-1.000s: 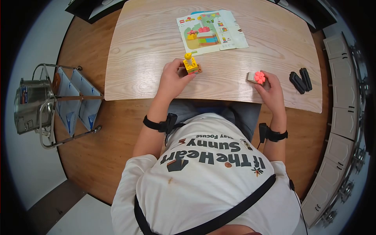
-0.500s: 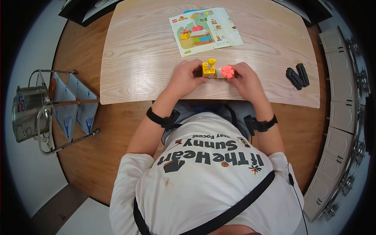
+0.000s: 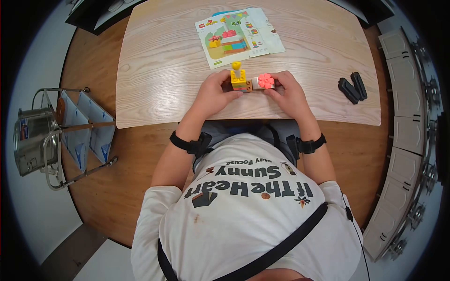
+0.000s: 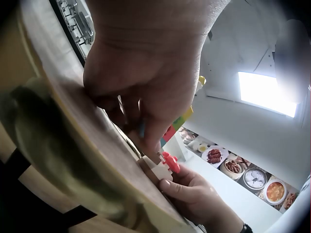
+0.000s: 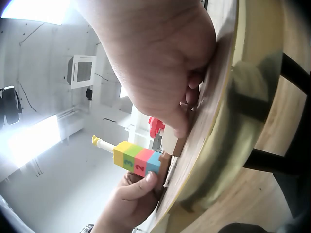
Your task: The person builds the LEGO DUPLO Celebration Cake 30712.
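Observation:
My left hand (image 3: 214,95) grips a stack of coloured bricks (image 3: 238,77), yellow on top, with a white candle piece and yellow tip standing upright. In the right wrist view the stack (image 5: 138,159) shows yellow, green, red and blue layers with numbers, on a brown base (image 5: 164,167). My right hand (image 3: 291,96) pinches a white brick (image 3: 255,83) topped by a pink flower piece (image 3: 266,81). This white brick is right beside the brown base's exposed end (image 3: 249,85); whether they are joined I cannot tell.
An instruction leaflet (image 3: 239,40) lies on the wooden table (image 3: 159,56) beyond the hands. Two black objects (image 3: 352,88) rest at the table's right. A metal trolley with a large pot (image 3: 35,136) stands off the left side.
The right hand has brought the white brick and flower leftward to the stack. The left hand has shifted slightly right with the stack, whose brown end shows between the two.

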A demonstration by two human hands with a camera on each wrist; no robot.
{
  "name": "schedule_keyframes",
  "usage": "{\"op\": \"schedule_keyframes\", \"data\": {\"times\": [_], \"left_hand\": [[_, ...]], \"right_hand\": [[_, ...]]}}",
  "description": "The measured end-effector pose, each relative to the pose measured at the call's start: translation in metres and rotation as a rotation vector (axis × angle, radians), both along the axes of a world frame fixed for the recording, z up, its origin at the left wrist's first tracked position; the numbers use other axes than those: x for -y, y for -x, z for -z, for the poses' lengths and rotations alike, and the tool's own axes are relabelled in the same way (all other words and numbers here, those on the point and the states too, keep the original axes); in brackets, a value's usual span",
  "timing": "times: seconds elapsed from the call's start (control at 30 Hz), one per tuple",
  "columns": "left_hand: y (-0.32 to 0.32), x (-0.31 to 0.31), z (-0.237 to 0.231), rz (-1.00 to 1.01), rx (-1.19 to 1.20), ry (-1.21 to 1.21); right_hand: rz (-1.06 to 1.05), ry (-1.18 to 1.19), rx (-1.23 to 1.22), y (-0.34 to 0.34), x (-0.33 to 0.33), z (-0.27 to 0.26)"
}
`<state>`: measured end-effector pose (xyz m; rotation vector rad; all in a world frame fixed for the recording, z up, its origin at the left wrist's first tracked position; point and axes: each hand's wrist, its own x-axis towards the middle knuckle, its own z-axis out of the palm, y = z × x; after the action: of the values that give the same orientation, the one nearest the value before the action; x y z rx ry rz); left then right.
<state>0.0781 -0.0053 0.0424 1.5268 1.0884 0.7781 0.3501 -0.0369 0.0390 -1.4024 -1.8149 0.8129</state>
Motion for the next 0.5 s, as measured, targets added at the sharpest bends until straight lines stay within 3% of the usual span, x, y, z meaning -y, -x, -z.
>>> {"op": "schedule_keyframes", "data": {"times": [0.1,0.2,0.33,0.43,0.5], "left_hand": [[0.0,-0.004,-0.016,-0.146,0.061,0.123],[-0.003,-0.006,-0.046,-0.154,-0.092,-0.117],[-0.024,-0.009,-0.057,-0.079,-0.054,-0.253],[-0.041,-0.008,-0.052,0.035,-0.231,-0.451],[-0.051,-0.008,-0.035,0.077,-0.14,-0.329]], "right_hand": [[-0.006,-0.007,-0.011,-0.001,-0.004,0.001],[-0.009,0.029,-0.025,0.001,0.001,-0.004],[-0.011,0.002,-0.081,0.002,-0.002,0.001],[0.004,0.025,-0.01,0.001,-0.001,-0.003],[0.008,-0.1,0.049,0.0,-0.002,0.0]]}}
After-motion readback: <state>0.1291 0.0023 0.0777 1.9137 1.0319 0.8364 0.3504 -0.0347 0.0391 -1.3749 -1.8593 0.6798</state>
